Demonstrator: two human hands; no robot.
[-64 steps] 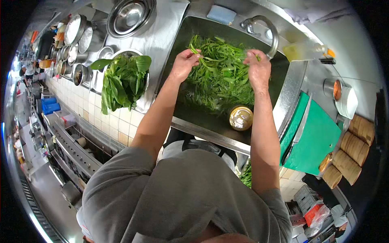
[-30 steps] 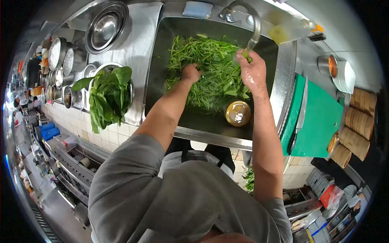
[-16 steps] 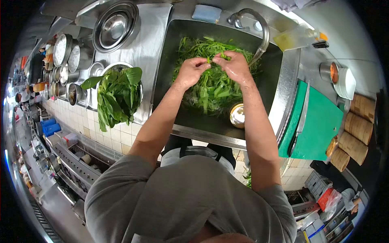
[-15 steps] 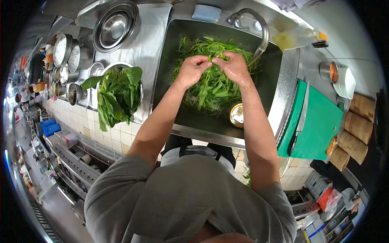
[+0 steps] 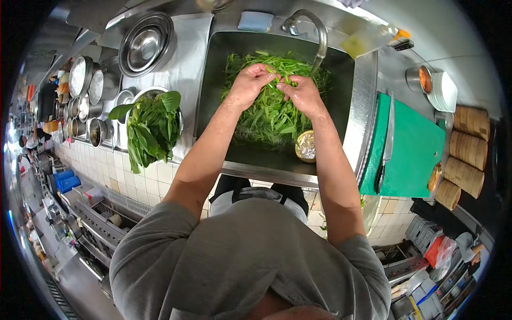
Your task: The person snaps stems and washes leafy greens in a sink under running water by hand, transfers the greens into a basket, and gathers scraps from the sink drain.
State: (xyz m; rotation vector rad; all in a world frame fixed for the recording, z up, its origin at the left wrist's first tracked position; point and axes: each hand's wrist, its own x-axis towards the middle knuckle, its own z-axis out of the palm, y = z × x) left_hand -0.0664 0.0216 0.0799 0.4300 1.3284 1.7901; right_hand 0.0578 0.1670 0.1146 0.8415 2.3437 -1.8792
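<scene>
Over the sink, my left hand and my right hand meet fingertip to fingertip. Both are closed in a pinch on thin green stems that belong with the leafy greens. Beneath them a heap of loose leafy greens lies in water. The curved faucet reaches over the back right of the heap. Close under my right wrist, a round golden-looking metal container sits by the greens. What exactly lies inside my fingers is partly hidden.
Left of the sink, a colander holds a bunch of broad-leaf greens, with stacked steel bowls behind. To the right, a knife lies on a green cutting board. A blue sponge rests on the back ledge.
The view has shifted slightly, so the sink appears further left. My hands have drawn a little apart and my right fingers have curled more around the stems.
</scene>
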